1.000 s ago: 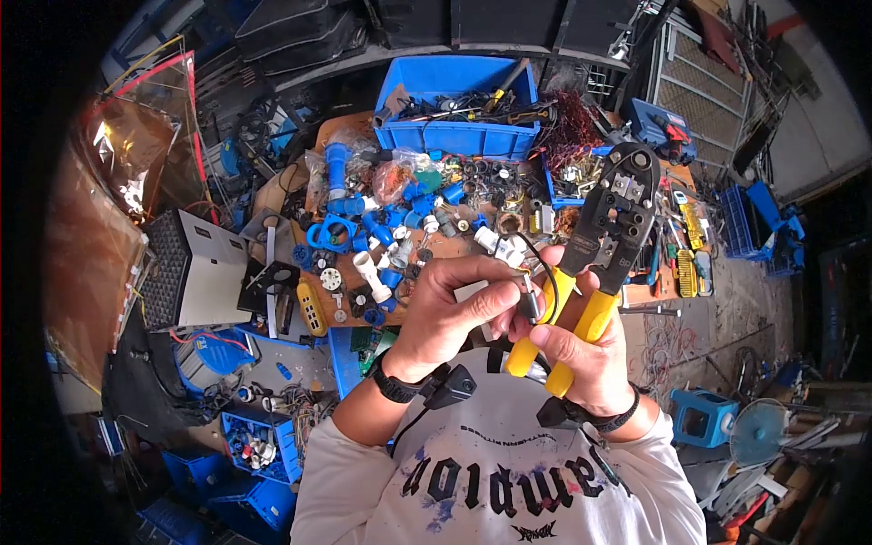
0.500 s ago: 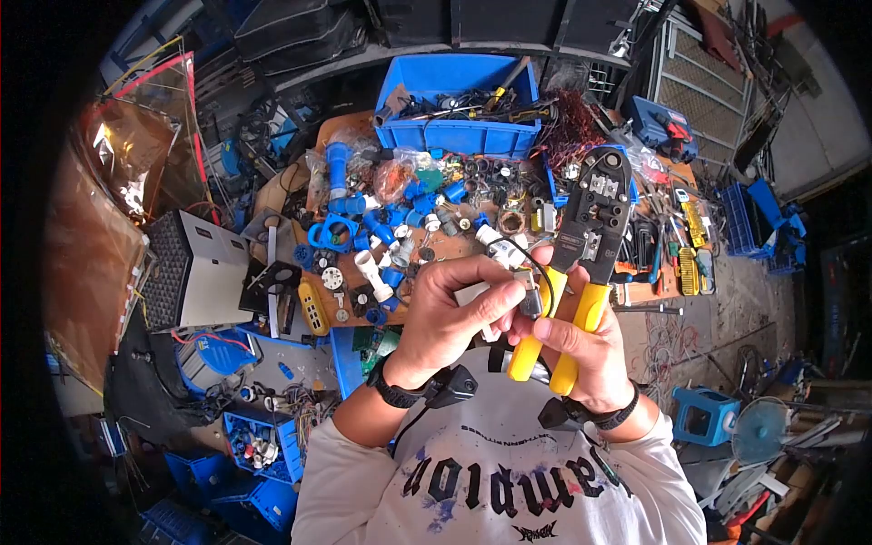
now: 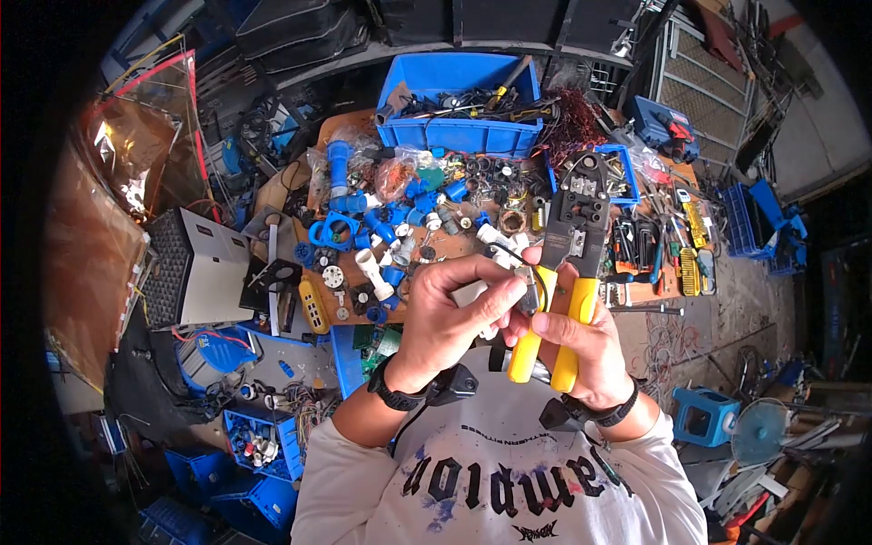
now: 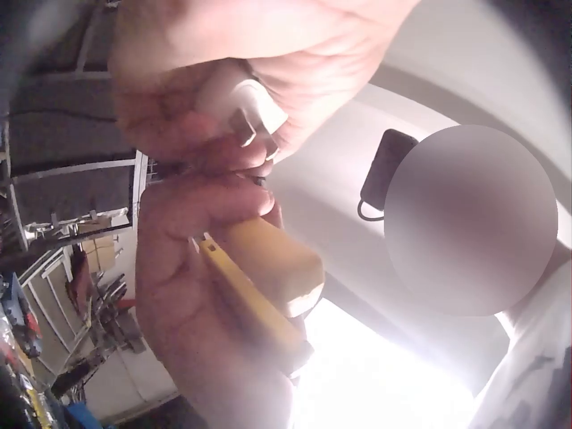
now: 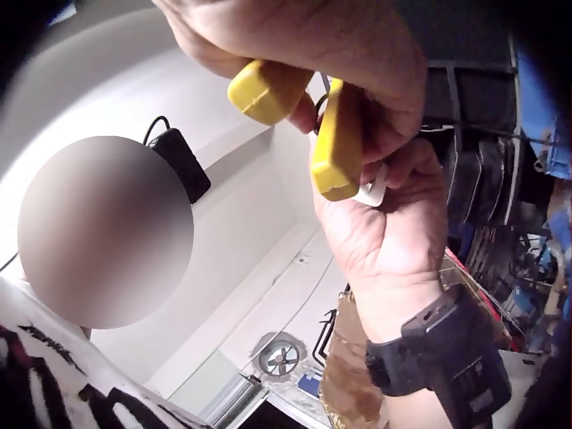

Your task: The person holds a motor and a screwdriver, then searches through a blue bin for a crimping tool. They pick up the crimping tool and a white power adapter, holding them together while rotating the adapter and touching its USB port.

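Note:
In the head view, my right hand (image 3: 592, 359) holds a crimping tool (image 3: 581, 213) by its yellow handles, which stand spread apart. The tool's black head points away from my body. My left hand (image 3: 454, 309) pinches a small metal-and-black connector (image 3: 529, 295) between thumb and fingers, right beside the near handle. A thin black cable (image 3: 547, 291) loops round by the connector, along the handle. Within the curled left fingers sits a white plastic piece (image 4: 237, 103), partly hidden. The left wrist view shows the fingertips of both hands meeting just above the yellow handle (image 4: 277, 259).
Below the hands, a wooden table (image 3: 445, 247) carries many blue and white pipe fittings. At its back stands a blue bin (image 3: 459, 136) of tools. Hand tools and a yellow case (image 3: 695, 222) lie to the right. A yellow power strip (image 3: 313, 306) lies at left.
The crimping tool has swung leftward, its head now lower and its handles more in line with my body. The left hand stays almost in place with the connector.

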The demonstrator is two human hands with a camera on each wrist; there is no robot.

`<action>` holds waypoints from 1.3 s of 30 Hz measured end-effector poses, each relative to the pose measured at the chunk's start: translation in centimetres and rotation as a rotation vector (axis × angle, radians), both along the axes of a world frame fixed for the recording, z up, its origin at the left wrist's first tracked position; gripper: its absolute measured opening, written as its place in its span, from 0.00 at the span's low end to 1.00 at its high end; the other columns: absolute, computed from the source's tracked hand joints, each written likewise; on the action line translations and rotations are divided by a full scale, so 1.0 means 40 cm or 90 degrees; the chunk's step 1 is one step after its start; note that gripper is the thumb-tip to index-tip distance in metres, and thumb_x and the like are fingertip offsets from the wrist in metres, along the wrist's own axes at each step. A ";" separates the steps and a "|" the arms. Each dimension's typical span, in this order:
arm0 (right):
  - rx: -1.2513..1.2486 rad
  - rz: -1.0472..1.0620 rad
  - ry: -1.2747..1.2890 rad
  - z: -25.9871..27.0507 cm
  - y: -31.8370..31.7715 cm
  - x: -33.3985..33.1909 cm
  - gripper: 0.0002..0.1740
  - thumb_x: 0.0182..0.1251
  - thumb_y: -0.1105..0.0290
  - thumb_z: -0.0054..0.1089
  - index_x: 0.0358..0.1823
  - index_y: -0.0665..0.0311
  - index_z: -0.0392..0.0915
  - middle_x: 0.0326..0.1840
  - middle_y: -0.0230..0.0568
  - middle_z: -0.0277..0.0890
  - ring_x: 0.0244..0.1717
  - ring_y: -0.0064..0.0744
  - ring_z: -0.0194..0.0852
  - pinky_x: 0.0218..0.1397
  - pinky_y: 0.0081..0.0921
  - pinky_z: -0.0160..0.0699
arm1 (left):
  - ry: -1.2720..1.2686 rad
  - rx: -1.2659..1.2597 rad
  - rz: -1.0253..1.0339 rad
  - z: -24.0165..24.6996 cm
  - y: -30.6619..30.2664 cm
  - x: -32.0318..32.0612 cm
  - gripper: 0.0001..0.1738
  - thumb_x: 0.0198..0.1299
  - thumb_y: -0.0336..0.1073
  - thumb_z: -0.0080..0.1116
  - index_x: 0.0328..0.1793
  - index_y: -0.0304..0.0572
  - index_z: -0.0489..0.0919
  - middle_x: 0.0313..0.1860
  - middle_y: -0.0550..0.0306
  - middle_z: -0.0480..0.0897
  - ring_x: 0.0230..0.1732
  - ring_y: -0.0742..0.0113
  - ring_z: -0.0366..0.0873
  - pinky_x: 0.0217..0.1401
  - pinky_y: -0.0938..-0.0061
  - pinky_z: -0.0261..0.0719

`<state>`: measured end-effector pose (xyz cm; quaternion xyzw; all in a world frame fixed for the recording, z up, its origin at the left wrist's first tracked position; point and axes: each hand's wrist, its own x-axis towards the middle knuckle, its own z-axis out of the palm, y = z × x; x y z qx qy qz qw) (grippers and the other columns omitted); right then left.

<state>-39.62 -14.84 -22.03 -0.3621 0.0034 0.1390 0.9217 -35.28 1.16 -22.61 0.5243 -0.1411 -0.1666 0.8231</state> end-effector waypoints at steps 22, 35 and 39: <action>0.125 0.031 0.157 -0.022 -0.017 0.012 0.25 0.63 0.78 0.57 0.62 0.65 0.65 0.47 0.42 0.72 0.42 0.35 0.73 0.48 0.37 0.75 | -0.060 0.090 0.087 -0.024 -0.022 -0.002 0.04 0.60 0.26 0.61 0.39 0.31 0.80 0.27 0.61 0.83 0.27 0.79 0.82 0.30 0.86 0.78; 0.132 0.027 0.184 -0.029 -0.020 0.009 0.24 0.64 0.77 0.57 0.62 0.65 0.64 0.45 0.41 0.72 0.41 0.35 0.74 0.48 0.37 0.76 | -0.104 0.077 0.069 -0.032 -0.023 0.002 0.05 0.60 0.24 0.61 0.41 0.28 0.79 0.27 0.61 0.82 0.27 0.81 0.79 0.43 0.83 0.79; 0.115 0.004 0.148 -0.026 -0.013 0.009 0.25 0.64 0.78 0.56 0.62 0.65 0.63 0.45 0.42 0.72 0.41 0.35 0.75 0.48 0.36 0.77 | -0.040 0.041 0.036 -0.030 -0.023 -0.003 0.07 0.61 0.24 0.59 0.43 0.28 0.78 0.27 0.60 0.81 0.27 0.80 0.79 0.35 0.84 0.78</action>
